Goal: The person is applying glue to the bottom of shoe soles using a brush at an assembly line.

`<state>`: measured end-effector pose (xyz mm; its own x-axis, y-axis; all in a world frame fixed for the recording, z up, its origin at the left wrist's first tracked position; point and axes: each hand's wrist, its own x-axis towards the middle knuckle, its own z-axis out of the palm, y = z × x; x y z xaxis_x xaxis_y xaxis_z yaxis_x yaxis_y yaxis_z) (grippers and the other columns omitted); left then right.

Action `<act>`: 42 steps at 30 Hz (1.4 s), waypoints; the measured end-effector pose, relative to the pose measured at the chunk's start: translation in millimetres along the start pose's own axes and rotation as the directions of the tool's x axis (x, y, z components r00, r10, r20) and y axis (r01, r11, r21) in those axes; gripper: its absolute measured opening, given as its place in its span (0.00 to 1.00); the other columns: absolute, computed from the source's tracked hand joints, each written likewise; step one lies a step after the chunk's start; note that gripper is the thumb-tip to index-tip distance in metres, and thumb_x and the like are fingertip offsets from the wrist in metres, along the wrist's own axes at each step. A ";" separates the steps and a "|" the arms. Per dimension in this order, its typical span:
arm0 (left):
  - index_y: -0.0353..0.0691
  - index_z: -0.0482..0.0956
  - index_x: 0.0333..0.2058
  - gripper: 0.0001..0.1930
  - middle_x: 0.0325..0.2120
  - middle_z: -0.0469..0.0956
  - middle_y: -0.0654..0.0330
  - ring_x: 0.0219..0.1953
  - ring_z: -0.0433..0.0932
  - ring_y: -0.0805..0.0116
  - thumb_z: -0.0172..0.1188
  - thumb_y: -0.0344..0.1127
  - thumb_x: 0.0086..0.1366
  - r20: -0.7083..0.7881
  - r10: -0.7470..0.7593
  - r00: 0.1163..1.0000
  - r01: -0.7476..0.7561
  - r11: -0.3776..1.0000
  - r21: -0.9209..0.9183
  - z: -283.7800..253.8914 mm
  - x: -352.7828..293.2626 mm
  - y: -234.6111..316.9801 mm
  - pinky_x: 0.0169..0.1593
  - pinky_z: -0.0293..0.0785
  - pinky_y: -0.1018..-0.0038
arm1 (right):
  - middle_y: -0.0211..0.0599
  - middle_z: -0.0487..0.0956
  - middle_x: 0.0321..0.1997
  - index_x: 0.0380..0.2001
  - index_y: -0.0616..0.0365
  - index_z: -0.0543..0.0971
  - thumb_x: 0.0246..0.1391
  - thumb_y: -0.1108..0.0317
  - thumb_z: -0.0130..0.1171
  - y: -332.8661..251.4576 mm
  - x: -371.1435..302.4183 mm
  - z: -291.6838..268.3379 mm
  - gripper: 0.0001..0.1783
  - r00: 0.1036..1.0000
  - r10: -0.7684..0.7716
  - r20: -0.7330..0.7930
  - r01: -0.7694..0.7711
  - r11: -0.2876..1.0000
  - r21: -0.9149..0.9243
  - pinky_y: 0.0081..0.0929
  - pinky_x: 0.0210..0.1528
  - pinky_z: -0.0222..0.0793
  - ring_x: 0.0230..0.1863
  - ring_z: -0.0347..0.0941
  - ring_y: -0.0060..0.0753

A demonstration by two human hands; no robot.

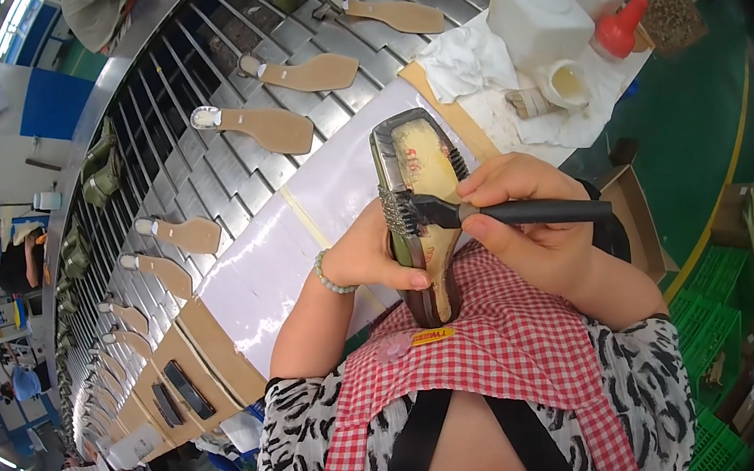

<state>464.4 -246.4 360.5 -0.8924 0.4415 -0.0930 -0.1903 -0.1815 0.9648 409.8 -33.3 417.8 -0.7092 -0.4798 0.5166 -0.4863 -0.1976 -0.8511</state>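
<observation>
A shoe (421,158) is held upside down over my apron, its pale, rough underside facing up and its olive-green side showing. My left hand (369,257) wraps round it from the left, thumb on the near edge. My right hand (531,210) is closed on a black-handled brush (550,210), pinched between thumb and fingers. The brush's flared head lies against the left side of the shoe's underside. Dark, bumpy bands show at both sides of the shoe; I cannot tell whether the left one is trim or bristles.
A slatted metal conveyor (182,128) carries several tan soles (268,130) and green shoe parts (101,167). At the right stand white bottles (539,19) with red caps and an open jar (565,85). A white sheet (275,258) covers the bench; green crates (712,282) lie right.
</observation>
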 end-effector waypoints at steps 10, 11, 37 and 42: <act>0.32 0.67 0.52 0.44 0.45 0.72 0.58 0.46 0.69 0.70 0.77 0.47 0.37 0.052 0.007 0.999 -0.005 1.000 -0.025 -0.8 1.5 -3.0 0.50 0.67 0.74 | 0.40 0.78 0.34 0.30 0.63 0.76 0.44 0.79 0.64 -1.8 1.0 -11.5 0.09 0.955 0.290 0.060 -0.295 0.906 0.304 0.21 0.38 0.69 0.35 0.74 0.26; 0.32 0.66 0.53 0.45 0.45 0.72 0.59 0.47 0.69 0.71 0.77 0.46 0.37 0.069 0.003 0.998 -0.002 1.000 -0.013 -0.5 2.4 -2.7 0.50 0.67 0.74 | 0.40 0.78 0.34 0.30 0.63 0.76 0.44 0.79 0.64 0.1 4.2 -12.1 0.09 0.955 0.291 0.058 -0.294 0.906 0.304 0.21 0.38 0.69 0.35 0.74 0.26; 0.29 0.57 0.58 0.60 0.35 0.74 0.53 0.31 0.76 0.67 0.54 0.80 0.41 -0.381 0.098 0.920 -0.238 0.909 -0.342 -13.9 -12.2 -33.5 0.32 0.75 0.76 | 0.35 0.78 0.28 0.31 0.62 0.77 0.43 0.68 0.66 64.6 26.0 -165.6 0.12 0.817 0.428 -0.386 -0.574 0.537 -0.618 0.24 0.34 0.66 0.29 0.70 0.25; 0.29 0.58 0.58 0.60 0.34 0.74 0.52 0.30 0.77 0.67 0.55 0.80 0.41 -0.393 0.105 0.914 -0.236 0.924 -0.302 -10.8 -13.2 -31.9 0.29 0.75 0.77 | 0.35 0.77 0.27 0.31 0.62 0.77 0.43 0.68 0.65 65.5 28.6 -170.3 0.12 0.809 0.496 -0.315 -0.564 0.507 -0.652 0.22 0.35 0.65 0.30 0.70 0.24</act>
<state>477.8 -255.9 328.3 -0.9960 0.0390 -0.0799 -0.0883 -0.5374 0.8387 270.7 85.6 392.6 -0.9758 -0.2173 0.0256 -0.1794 0.7276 -0.6622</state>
